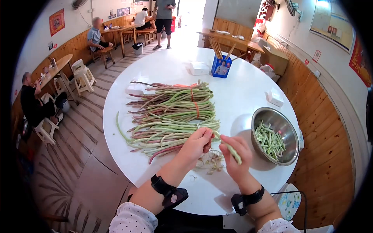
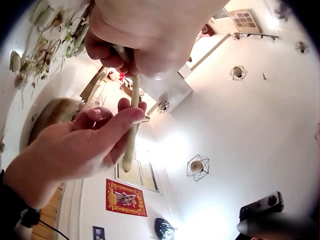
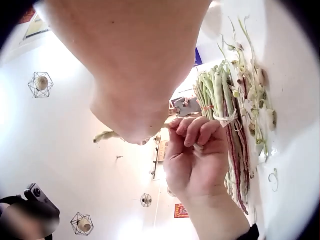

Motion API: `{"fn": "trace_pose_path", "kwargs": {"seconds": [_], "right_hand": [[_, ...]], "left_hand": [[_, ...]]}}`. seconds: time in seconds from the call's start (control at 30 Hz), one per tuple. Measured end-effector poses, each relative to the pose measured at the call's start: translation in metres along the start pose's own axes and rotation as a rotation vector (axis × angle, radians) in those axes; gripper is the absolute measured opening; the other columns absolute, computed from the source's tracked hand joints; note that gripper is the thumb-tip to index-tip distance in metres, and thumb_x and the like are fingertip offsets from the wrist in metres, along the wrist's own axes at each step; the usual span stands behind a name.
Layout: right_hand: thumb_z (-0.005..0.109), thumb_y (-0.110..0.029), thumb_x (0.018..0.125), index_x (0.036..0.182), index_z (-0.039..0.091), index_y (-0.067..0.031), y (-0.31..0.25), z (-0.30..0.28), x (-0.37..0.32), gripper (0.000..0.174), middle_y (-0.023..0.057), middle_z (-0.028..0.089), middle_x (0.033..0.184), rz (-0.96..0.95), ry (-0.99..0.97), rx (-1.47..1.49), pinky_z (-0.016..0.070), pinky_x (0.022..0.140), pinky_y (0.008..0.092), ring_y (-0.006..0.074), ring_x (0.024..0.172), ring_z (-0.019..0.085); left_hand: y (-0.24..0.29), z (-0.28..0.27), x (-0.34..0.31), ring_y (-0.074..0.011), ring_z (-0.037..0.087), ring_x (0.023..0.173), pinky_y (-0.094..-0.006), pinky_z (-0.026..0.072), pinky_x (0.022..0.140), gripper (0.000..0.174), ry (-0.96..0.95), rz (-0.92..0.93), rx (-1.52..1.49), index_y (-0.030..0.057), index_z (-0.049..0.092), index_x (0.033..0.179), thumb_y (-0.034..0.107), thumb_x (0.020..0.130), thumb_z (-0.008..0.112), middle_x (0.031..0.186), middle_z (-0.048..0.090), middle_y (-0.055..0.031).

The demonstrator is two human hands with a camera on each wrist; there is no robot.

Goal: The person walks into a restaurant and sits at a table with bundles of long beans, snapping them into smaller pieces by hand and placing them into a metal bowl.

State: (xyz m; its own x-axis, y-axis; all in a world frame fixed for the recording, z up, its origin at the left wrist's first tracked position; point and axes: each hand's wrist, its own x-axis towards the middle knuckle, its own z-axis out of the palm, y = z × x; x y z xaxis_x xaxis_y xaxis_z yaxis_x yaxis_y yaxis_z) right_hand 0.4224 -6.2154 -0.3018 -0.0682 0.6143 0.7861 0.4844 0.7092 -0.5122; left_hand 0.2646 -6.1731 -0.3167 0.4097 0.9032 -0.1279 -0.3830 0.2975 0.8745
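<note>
Both hands are on one green long bean (image 1: 234, 154) above the near part of the table. My left hand (image 1: 199, 144) pinches its upper end, fingers curled. My right hand (image 1: 237, 163) grips it further along between thumb and fingers, as the left wrist view also shows, with the bean's free end (image 2: 128, 161) sticking out past the fingers. Just beyond the left hand lie bundles of long beans (image 1: 171, 105), green to purple, some tied with red bands. Trimmed ends and strings (image 1: 213, 163) are scattered on the table under the hands. A steel bowl (image 1: 291, 136) holds short bean pieces (image 1: 269, 140).
The round white table (image 1: 155, 182) carries a blue chopstick box (image 1: 221, 66) and white boxes (image 1: 199, 68) at its far side. Another white box (image 1: 275, 98) stands behind the bowl. A patterned stool (image 1: 289, 202) is at the lower right. Several people sit or stand further off.
</note>
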Motion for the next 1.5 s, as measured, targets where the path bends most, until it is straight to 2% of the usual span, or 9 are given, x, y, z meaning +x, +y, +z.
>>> {"fn": "trace_pose_path", "kwargs": {"seconds": [0.37,0.57,0.67,0.8,0.93,1.0,1.1,1.23,1.5], "right_hand": [[0.075,0.005,0.075,0.103,0.069,0.002,-0.002,0.007,-0.003,0.029,0.0143,0.067,0.089,-0.22,-0.039,-0.098,0.0513,0.062,0.0301,0.0248,0.072,0.064],[0.071,0.003,0.081,0.102,0.069,0.0013,-0.025,-0.006,-0.005,0.021,0.0088,0.066,0.087,-0.295,0.03,-0.095,0.0481,0.059,0.026,0.0152,0.067,0.061],[0.063,-0.003,0.092,0.101,0.068,0.0011,-0.023,-0.005,-0.015,0.011,0.0028,0.062,0.081,0.337,0.056,0.456,0.0415,0.054,0.0218,0.0065,0.063,0.052],[0.061,-0.012,0.096,0.107,0.065,0.0017,0.003,-0.007,-0.001,0.018,-0.0027,0.059,0.081,0.751,-0.075,0.599,0.0393,0.061,0.0187,0.0029,0.066,0.049],[0.063,-0.013,0.095,0.113,0.063,0.003,0.017,-0.004,0.001,0.024,-0.0014,0.062,0.086,0.78,-0.138,0.659,0.0438,0.066,0.0207,0.0039,0.074,0.054],[0.063,-0.013,0.095,0.116,0.062,0.0037,0.021,-0.004,0.0,0.027,-0.0002,0.064,0.089,0.723,-0.1,0.583,0.046,0.069,0.0218,0.0045,0.077,0.056],[0.062,-0.016,0.095,0.122,0.061,-0.002,0.009,-0.005,0.006,0.03,-0.0026,0.064,0.088,0.701,-0.067,0.72,0.0322,0.054,0.0153,0.0009,0.065,0.049],[0.061,-0.015,0.096,0.118,0.063,-0.002,0.014,-0.006,0.001,0.026,-0.0014,0.064,0.089,0.665,-0.102,0.614,0.039,0.061,0.0185,0.0038,0.074,0.055],[0.059,-0.014,0.097,0.1,0.069,0.0018,0.024,-0.006,-0.004,0.018,0.0033,0.059,0.094,0.374,-0.241,0.269,0.0474,0.071,0.0259,0.0101,0.081,0.057]], "left_hand": [[-0.004,0.007,-0.002,-0.0113,0.044,0.063,-0.0267,0.0378,0.056,0.021,0.072,-0.114,-0.45,0.012,0.047,0.088,0.024,0.104,0.042,0.076,0.045,0.0012],[-0.003,-0.036,0.018,-0.0127,0.052,0.066,-0.0286,0.0491,0.059,0.025,-0.071,-0.023,-0.711,0.0115,0.052,0.092,0.029,0.105,0.04,0.078,0.052,0.0005],[0.006,-0.011,0.008,-0.0139,0.055,0.069,-0.0283,0.0484,0.058,0.026,0.106,-0.11,-0.328,0.0113,0.052,0.094,0.031,0.105,0.041,0.079,0.054,-0.0006],[0.005,0.012,-0.005,-0.0128,0.058,0.066,-0.0266,0.0469,0.055,0.03,-0.179,-0.227,-0.128,0.0112,0.054,0.101,0.036,0.105,0.039,0.084,0.056,-0.0015],[0.004,0.012,-0.007,-0.0094,0.045,0.056,-0.0227,0.0314,0.046,0.027,-0.204,-0.212,-0.135,0.0084,0.054,0.104,0.034,0.104,0.043,0.08,0.052,0.0002],[0.001,0.0,-0.001,-0.0069,0.043,0.056,-0.0212,0.0293,0.045,0.026,-0.262,-0.172,-0.142,0.0079,0.055,0.103,0.032,0.104,0.045,0.078,0.051,0.0009],[0.005,-0.002,0.0,-0.0045,0.041,0.056,-0.0198,0.028,0.045,0.023,-0.287,-0.125,-0.031,0.0076,0.056,0.099,0.03,0.102,0.049,0.075,0.051,0.002],[-0.002,0.006,-0.001,-0.0029,0.04,0.056,-0.0183,0.0279,0.047,0.024,-0.243,0.022,0.227,0.0073,0.058,0.092,0.028,0.102,0.05,0.073,0.05,0.0029],[-0.015,0.005,-0.003,-0.0147,0.061,0.075,-0.031,0.0485,0.07,0.022,-0.229,0.291,0.741,-0.0009,0.063,0.093,0.02,0.095,0.055,0.081,0.065,-0.0066]]}}
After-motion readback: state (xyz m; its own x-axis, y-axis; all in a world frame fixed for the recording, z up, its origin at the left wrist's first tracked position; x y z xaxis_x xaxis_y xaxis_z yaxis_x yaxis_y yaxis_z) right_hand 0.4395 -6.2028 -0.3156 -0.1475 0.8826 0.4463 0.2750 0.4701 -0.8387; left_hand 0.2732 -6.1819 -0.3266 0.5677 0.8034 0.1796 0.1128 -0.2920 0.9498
